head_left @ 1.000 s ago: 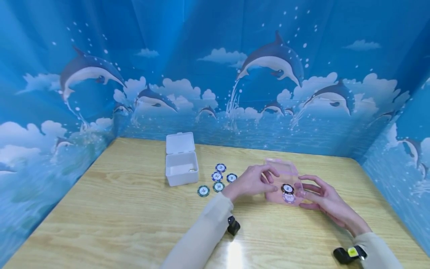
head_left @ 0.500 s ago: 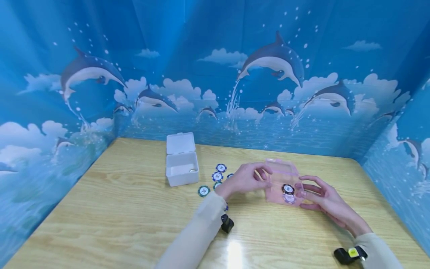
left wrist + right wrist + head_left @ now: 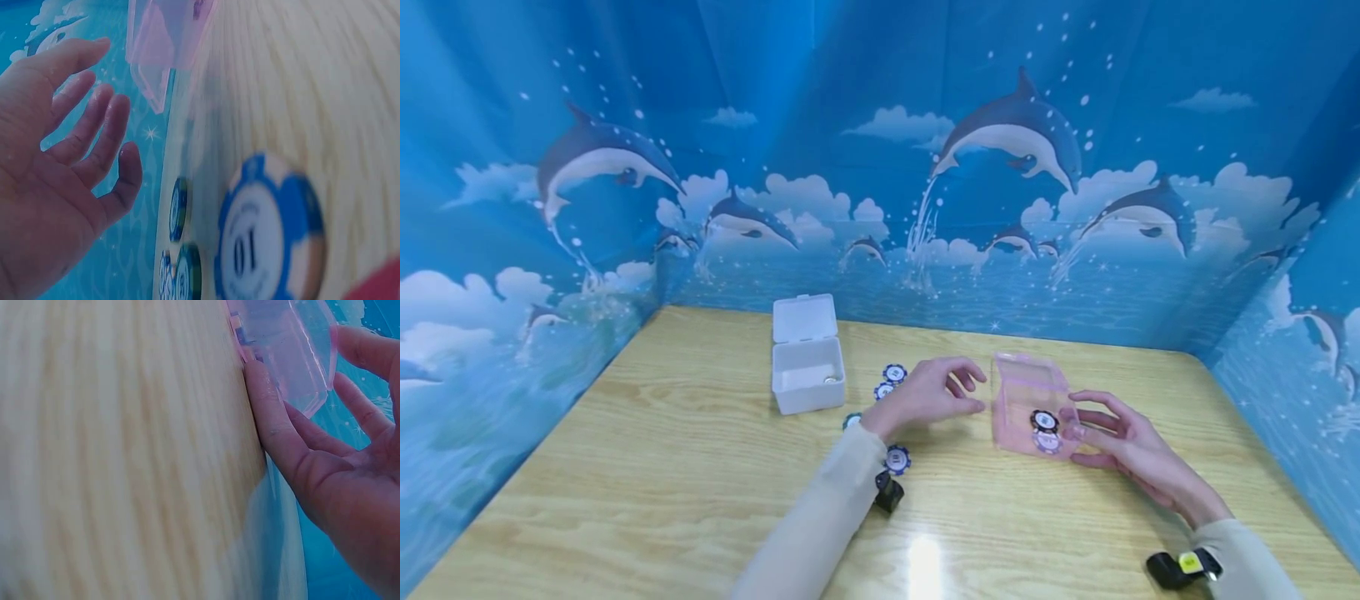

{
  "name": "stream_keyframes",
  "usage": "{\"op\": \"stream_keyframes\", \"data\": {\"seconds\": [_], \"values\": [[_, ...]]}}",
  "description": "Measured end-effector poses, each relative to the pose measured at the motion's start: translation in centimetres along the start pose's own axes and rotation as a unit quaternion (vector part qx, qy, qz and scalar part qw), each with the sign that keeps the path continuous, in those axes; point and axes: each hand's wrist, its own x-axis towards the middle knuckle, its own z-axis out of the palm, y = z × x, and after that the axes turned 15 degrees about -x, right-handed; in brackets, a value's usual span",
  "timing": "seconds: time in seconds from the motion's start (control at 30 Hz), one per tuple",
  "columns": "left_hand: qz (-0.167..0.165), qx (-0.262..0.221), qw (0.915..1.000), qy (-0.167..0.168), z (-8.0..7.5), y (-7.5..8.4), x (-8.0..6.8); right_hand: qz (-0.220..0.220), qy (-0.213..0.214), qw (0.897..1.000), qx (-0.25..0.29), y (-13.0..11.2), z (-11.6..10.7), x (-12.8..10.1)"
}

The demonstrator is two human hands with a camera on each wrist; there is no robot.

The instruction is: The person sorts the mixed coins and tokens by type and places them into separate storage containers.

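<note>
A see-through pink plastic box (image 3: 1009, 437) stands at the right with its lid (image 3: 1024, 360) raised. In it I see a black-and-white poker chip (image 3: 1044, 422) and a paler chip (image 3: 1047, 442) below. My right hand (image 3: 1138, 450) holds the box's right side, thumb low and fingertips on the edge, as the right wrist view shows. Left of the box hovers my left hand (image 3: 928, 396), fingers loosely bent, holding nothing. Beneath and beside that arm lie blue-and-white poker chips (image 3: 897, 459) and a partly hidden green chip (image 3: 852, 420). One chip marked 10 (image 3: 250, 244) is close in the left wrist view.
An open white box (image 3: 808, 398) with its lid up stands at the back, left of the chips; a small item (image 3: 830, 380) lies inside. A dolphin-print curtain (image 3: 880, 167) encloses the wooden table (image 3: 662, 467) at the back and sides.
My left hand has drawn away from the pink box to the left, over the loose chips. A blue chip near its wrist has come into view. The right hand stays on the box.
</note>
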Motion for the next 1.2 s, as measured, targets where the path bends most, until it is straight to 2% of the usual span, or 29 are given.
{"op": "stream_keyframes", "data": {"seconds": [0.4,0.57,0.73,0.9,1.2], "values": [[-0.009,0.052,0.9985,0.012,-2.3,-1.0,-0.7,-0.008,-0.003,1.0,0.002,0.1,0.0,0.2],[-0.005,0.08,0.9964,0.027,-3.0,-1.3,-0.9,-0.008,-0.005,1.0,0.004,0.0,0.0,0.2],[-0.015,0.101,0.9937,0.046,-3.5,-1.5,-1.0,-0.013,-0.008,1.0,0.006,-0.1,-0.1,0.2],[-0.046,0.154,0.9858,0.048,-3.8,-1.6,-1.3,-0.014,-0.01,1.0,0.007,0.0,-0.1,0.1],[-0.107,0.244,0.9632,0.035,-3.5,-1.7,-1.8,-0.007,-0.006,1.0,0.005,0.2,0.0,0.1]]}}
